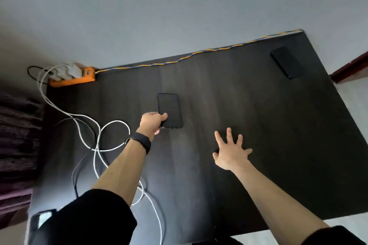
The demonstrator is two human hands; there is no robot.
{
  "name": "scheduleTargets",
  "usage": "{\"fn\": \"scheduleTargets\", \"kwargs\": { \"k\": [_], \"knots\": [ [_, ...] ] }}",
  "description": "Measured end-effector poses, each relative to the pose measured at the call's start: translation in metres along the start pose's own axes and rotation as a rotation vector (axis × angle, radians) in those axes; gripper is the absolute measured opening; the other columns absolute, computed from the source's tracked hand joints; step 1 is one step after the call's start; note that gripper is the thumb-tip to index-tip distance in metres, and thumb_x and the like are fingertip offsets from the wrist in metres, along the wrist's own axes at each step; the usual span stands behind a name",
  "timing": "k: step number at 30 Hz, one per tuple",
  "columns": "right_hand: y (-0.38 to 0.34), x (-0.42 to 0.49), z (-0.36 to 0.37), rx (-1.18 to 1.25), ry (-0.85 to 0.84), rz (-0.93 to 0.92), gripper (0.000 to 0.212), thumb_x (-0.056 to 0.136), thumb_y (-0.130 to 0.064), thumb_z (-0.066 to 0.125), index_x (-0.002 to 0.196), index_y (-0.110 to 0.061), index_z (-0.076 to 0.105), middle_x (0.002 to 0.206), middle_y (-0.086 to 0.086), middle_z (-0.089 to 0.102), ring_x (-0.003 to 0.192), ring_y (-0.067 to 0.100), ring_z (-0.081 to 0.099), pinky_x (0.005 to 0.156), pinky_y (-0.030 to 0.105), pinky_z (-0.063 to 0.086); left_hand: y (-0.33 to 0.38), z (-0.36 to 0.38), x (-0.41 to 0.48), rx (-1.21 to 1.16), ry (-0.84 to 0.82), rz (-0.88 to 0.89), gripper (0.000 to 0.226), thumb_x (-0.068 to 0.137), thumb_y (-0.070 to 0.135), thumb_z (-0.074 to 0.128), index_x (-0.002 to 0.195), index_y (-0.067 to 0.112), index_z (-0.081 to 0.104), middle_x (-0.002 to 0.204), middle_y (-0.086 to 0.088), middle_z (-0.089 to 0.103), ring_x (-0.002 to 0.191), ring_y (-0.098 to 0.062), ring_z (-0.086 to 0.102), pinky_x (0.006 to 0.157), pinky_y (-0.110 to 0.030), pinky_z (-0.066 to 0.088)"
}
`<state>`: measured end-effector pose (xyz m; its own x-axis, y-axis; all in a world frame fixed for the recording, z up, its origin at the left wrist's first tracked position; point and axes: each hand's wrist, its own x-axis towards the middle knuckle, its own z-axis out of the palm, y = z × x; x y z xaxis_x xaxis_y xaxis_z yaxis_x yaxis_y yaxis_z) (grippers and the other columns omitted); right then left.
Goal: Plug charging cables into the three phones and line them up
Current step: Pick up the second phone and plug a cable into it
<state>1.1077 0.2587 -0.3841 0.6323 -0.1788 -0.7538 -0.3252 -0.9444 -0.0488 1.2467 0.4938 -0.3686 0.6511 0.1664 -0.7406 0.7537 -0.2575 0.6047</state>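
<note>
A black phone [169,108] lies screen-up near the middle of the dark table [239,105]. My left hand [151,123] grips its near left corner, thumb on the screen. My right hand [231,151] hovers over the table to the right of it, fingers spread, holding nothing. A second black phone [286,62] lies at the far right corner. A third phone [40,222] shows at the near left edge, partly hidden by my sleeve. White charging cables [99,135] loop across the left side of the table from white chargers [68,70].
An orange power strip [79,79] sits at the far left corner, with a yellow-and-blue twisted cord [199,53] running along the table's back edge by the grey wall. A dark purple fabric [16,135] lies left of the table.
</note>
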Motion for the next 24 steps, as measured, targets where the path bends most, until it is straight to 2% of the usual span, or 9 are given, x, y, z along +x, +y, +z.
{"fn": "scheduleTargets", "kwargs": {
  "k": [2, 4, 7, 8, 10, 13, 19, 22, 24],
  "knots": [
    [-0.014, -0.011, -0.006, 0.084, -0.025, 0.078, 0.075, 0.098, -0.05, 0.044, 0.159, -0.027, 0.008, 0.168, 0.011, -0.003, 0.151, 0.047, 0.01, 0.113, 0.07, 0.025, -0.024, -0.024, -0.029, -0.102, -0.072, -0.051, 0.018, 0.087, 0.011, 0.069, 0.104, 0.008, 0.065, 0.074, -0.004, 0.064, 0.038, -0.006, 0.054, 0.035, -0.013, 0.03],
    [-0.033, -0.026, -0.004, 0.147, 0.007, 0.084, 0.069, 0.098, -0.049, 0.044, 0.156, -0.018, 0.023, 0.163, 0.016, 0.021, 0.145, 0.042, 0.027, 0.111, 0.06, 0.036, -0.052, -0.052, -0.056, -0.199, -0.114, -0.059, 0.02, 0.087, 0.011, 0.069, 0.106, 0.006, 0.065, 0.067, 0.001, 0.066, 0.038, -0.003, 0.053, 0.034, -0.012, 0.027],
    [-0.075, -0.056, 0.016, 0.242, 0.09, -0.043, 0.062, 0.097, -0.044, 0.047, 0.151, -0.017, 0.035, 0.15, 0.012, 0.043, 0.136, 0.036, 0.041, 0.105, 0.051, 0.044, -0.094, -0.1, -0.098, -0.331, -0.13, -0.043, 0.036, 0.081, 0.019, 0.074, 0.111, 0.001, 0.066, 0.082, -0.008, 0.062, 0.047, -0.01, 0.044, 0.039, -0.019, 0.025],
    [-0.091, -0.067, 0.025, 0.292, 0.099, -0.087, 0.06, 0.096, -0.043, 0.048, 0.15, -0.018, 0.037, 0.147, 0.011, 0.047, 0.134, 0.035, 0.043, 0.104, 0.05, 0.045, -0.107, -0.115, -0.111, -0.386, -0.118, -0.036, 0.029, 0.083, 0.018, 0.073, 0.107, 0.004, 0.067, 0.087, -0.008, 0.062, 0.05, -0.01, 0.046, 0.042, -0.022, 0.026],
    [-0.124, -0.085, 0.044, 0.357, 0.093, -0.161, 0.057, 0.097, -0.043, 0.049, 0.148, -0.021, 0.039, 0.143, 0.008, 0.051, 0.131, 0.033, 0.047, 0.103, 0.048, 0.046, -0.134, -0.142, -0.132, -0.458, -0.095, -0.052, 0.007, 0.087, 0.015, 0.07, 0.088, 0.018, 0.064, 0.085, -0.002, 0.065, 0.057, -0.01, 0.052, 0.05, -0.025, 0.027],
    [-0.178, -0.107, 0.078, 0.372, 0.085, -0.239, 0.057, 0.096, -0.044, 0.051, 0.147, -0.022, 0.039, 0.143, 0.006, 0.054, 0.13, 0.031, 0.051, 0.103, 0.046, 0.047, -0.176, -0.186, -0.152, -0.551, -0.072, -0.069, 0.023, 0.088, 0.013, 0.068, 0.075, 0.024, 0.053, 0.079, 0.002, 0.064, 0.063, -0.012, 0.053, 0.057, -0.028, 0.027],
    [-0.251, -0.123, 0.129, 0.327, 0.15, -0.09, 0.051, 0.098, -0.041, 0.053, 0.142, -0.017, 0.042, 0.138, 0.009, 0.053, 0.127, 0.032, 0.052, 0.091, 0.046, 0.05, -0.249, -0.258, -0.173, -0.634, -0.096, -0.084, 0.016, 0.087, 0.016, 0.069, 0.084, 0.025, 0.055, 0.085, 0.003, 0.066, 0.064, -0.008, 0.057, 0.062, -0.026, 0.033],
    [-0.261, -0.124, 0.139, 0.291, 0.285, -0.021, 0.021, 0.099, -0.028, 0.053, 0.117, -0.018, 0.059, 0.122, 0.009, 0.06, 0.115, 0.032, 0.058, 0.079, 0.039, 0.049, -0.273, -0.281, -0.18, -0.67, -0.106, -0.077, 0.023, 0.086, 0.018, 0.07, 0.101, 0.025, 0.054, 0.093, 0.0, 0.065, 0.067, -0.009, 0.055, 0.062, -0.027, 0.031],
    [-0.267, -0.131, 0.141, 0.408, 0.348, -0.033, 0.008, 0.098, -0.022, 0.052, 0.098, -0.021, 0.06, 0.11, 0.008, 0.06, 0.107, 0.032, 0.06, 0.074, 0.034, 0.043, -0.287, -0.298, -0.185, -0.685, -0.113, -0.084, 0.029, 0.084, 0.02, 0.072, 0.105, 0.026, 0.053, 0.098, -0.002, 0.063, 0.07, -0.01, 0.054, 0.063, -0.027, 0.031]
  ]
}}
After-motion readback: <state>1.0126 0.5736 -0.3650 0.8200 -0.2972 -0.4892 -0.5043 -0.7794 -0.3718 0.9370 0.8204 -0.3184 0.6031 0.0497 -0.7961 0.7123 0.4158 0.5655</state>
